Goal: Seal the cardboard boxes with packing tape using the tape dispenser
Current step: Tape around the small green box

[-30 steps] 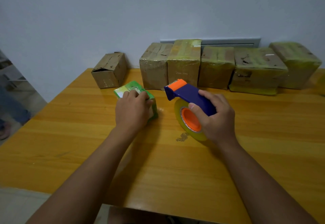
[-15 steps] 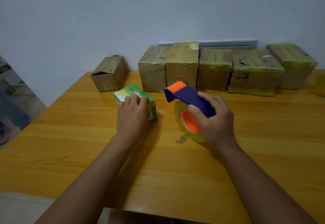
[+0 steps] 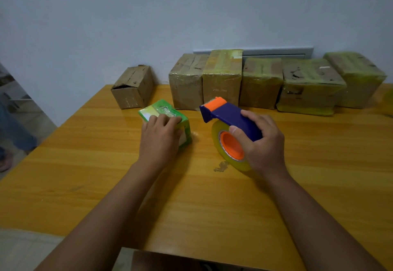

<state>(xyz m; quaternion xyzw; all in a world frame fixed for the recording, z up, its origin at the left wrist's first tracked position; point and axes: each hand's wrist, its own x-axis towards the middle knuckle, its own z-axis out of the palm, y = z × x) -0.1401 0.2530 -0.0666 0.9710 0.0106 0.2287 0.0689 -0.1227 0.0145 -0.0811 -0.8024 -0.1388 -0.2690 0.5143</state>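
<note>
A: Where's the dispenser (image 3: 230, 119) now?

B: In the right hand (image 3: 262, 145), fingers wrapped around the blue handle, thumb near the orange hub. The tape roll (image 3: 228, 149) hangs under it, close above the tabletop (image 3: 212, 207), blade end pointing away toward the wall.

A: And the left hand (image 3: 160, 137)?

B: Flat on the small green box (image 3: 163, 113), fingers spread over the top, pressing rather than gripping. The box sits on the tabletop, just left of the dispenser.

A: How will that box behave?

B: Light, I'd guess, with a glossy wrap, so likely to skid when tape drags across it. Holding it down from above looks right. Its thin card may dent under hard pressure.

A: The dispenser?

B: Rigid plastic; hold the handle, clear of the toothed edge.

A: The rest?

B: Five taped boxes (image 3: 261, 81) line the wall; one brown box (image 3: 133, 87) to their left looks unsealed.
</note>
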